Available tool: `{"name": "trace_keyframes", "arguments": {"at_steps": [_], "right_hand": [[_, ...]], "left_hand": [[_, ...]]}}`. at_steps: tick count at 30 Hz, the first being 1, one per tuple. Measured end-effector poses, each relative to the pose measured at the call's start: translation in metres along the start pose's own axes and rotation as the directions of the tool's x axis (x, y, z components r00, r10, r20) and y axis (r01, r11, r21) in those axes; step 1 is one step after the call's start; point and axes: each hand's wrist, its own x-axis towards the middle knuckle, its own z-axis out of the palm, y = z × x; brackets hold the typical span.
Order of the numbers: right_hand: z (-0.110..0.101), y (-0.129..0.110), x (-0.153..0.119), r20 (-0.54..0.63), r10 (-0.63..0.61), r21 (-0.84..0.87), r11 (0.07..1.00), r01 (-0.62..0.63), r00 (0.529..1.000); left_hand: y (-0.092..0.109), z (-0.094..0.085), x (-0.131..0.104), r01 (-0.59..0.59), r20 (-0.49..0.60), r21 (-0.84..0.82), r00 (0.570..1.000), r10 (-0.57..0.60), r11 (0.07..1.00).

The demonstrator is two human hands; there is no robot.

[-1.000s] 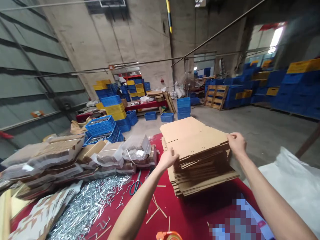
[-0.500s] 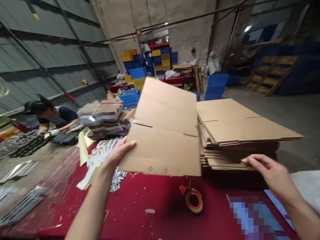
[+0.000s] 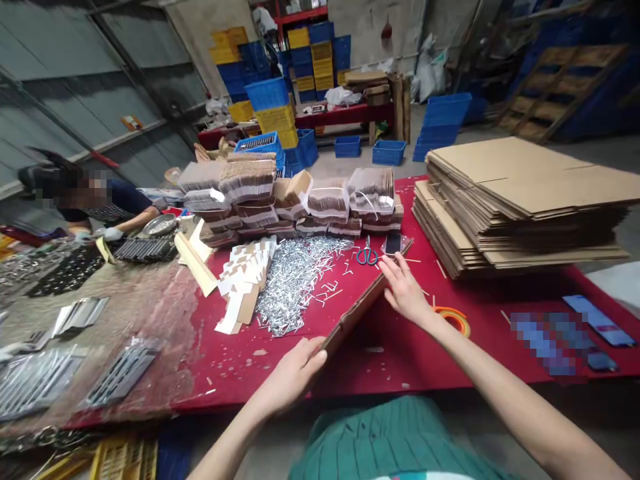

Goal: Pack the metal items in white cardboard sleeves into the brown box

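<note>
Left fingers (image 3: 311, 347) hold the cardboard (image 3: 354, 316) low, right fingers (image 3: 391, 272) touch higher

Cardboard (image 3: 356, 312) sits nearly edge-on to you, so its broad faces can't be read. Your left hand (image 3: 293, 375): some fingers out of sight. Your right hand (image 3: 404, 292): thumb hidden, can't confirm grip. Right forearm (image 3: 480, 360) covers part of the tape roll (image 3: 465, 325). Right edge clips the cardboard stack (image 3: 530, 190) and white sack (image 3: 617, 280); bottom edge clips your green garment (image 3: 377, 437). Pixelated patch (image 3: 547, 340) on counter (image 3: 230, 385): unreadable. Metal pieces (image 3: 290, 287) too small to count.
</note>
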Motion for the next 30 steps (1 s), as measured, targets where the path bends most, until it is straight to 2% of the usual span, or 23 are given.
{"name": "trace_keyframes", "arguments": {"at_steps": [3, 5, 7, 9, 11, 12, 14, 17, 19, 20, 22, 24, 26, 28, 30], "right_hand": [[0.008, -0.002, -0.015, 0.012, 0.007, -0.048, 0.999, -0.007, 1.000], [0.008, 0.004, -0.018, 0.019, -0.007, -0.036, 0.999, 0.007, 1.000], [0.007, 0.010, -0.010, -0.009, -0.029, 0.001, 1.000, 0.029, 1.000], [0.005, 0.010, 0.003, -0.072, -0.058, 0.054, 0.997, 0.062, 0.996], [-0.005, -0.001, 0.013, -0.108, -0.101, 0.099, 0.989, 0.111, 0.989], [-0.012, -0.012, 0.014, -0.085, -0.133, 0.111, 0.984, 0.142, 0.987], [-0.030, -0.042, 0.005, 0.048, -0.224, 0.120, 0.969, 0.217, 0.973], [-0.052, -0.093, -0.024, 0.325, -0.338, 0.114, 0.941, 0.318, 0.883], [-0.057, -0.116, -0.041, 0.454, -0.316, 0.094, 0.947, 0.308, 0.833], [-0.057, -0.122, -0.047, 0.497, -0.279, 0.080, 0.958, 0.277, 0.822], [-0.057, -0.128, -0.053, 0.565, -0.209, 0.080, 0.977, 0.199, 0.798], [-0.056, -0.128, -0.054, 0.619, -0.198, 0.124, 0.980, 0.154, 0.760], [-0.058, -0.127, -0.053, 0.655, -0.246, 0.201, 0.968, 0.149, 0.714], [-0.061, -0.125, -0.051, 0.670, -0.275, 0.258, 0.957, 0.131, 0.690], [-0.063, -0.121, -0.049, 0.684, -0.248, 0.267, 0.960, 0.081, 0.686]], "left_hand": [[-0.011, -0.012, 0.009, -0.041, 0.079, -0.124, 0.996, 0.051, 0.991], [-0.015, -0.024, 0.014, -0.049, 0.089, -0.098, 0.994, 0.058, 0.994], [-0.019, -0.036, 0.018, -0.025, 0.024, 0.058, 0.999, 0.024, 0.998], [-0.023, -0.050, 0.021, 0.021, -0.045, 0.265, 0.999, -0.009, 0.964], [-0.025, -0.065, 0.028, 0.051, -0.071, 0.413, 0.997, -0.024, 0.909], [-0.024, -0.071, 0.033, 0.055, -0.082, 0.450, 0.996, -0.021, 0.891], [-0.017, -0.076, 0.050, 0.051, -0.119, 0.475, 0.993, 0.007, 0.879], [0.005, -0.065, 0.079, -0.031, -0.109, 0.456, 0.990, 0.090, 0.890], [0.020, -0.056, 0.086, -0.119, -0.076, 0.461, 0.982, 0.173, 0.879], [0.024, -0.053, 0.082, -0.126, -0.114, 0.485, 0.972, 0.206, 0.865], [0.023, -0.054, 0.060, -0.010, -0.312, 0.553, 0.925, 0.218, 0.833], [0.010, -0.059, 0.026, 0.229, -0.538, 0.549, 0.833, 0.130, 0.804], [-0.008, -0.062, -0.007, 0.370, -0.607, 0.523, 0.794, 0.031, 0.768], [-0.022, -0.062, -0.031, 0.448, -0.677, 0.500, 0.736, 0.012, 0.741], [-0.032, -0.057, -0.044, 0.528, -0.797, 0.407, 0.604, 0.007, 0.746]]}}
